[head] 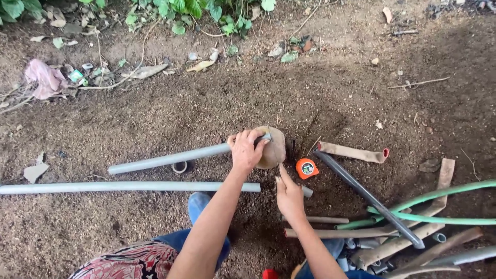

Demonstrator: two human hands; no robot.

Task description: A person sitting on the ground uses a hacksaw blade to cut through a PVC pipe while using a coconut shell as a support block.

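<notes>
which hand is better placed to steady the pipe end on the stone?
Probably left: the left hand already grips the shorter grey plastic pipe at the flat tan stone; the right hand sits nearer, empty.

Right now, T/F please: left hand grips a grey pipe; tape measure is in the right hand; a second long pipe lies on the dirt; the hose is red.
1. Left hand grips a grey pipe: true.
2. Tape measure is in the right hand: false, it lies on the dirt beside that hand.
3. A second long pipe lies on the dirt: true.
4. The hose is red: false, green.
</notes>
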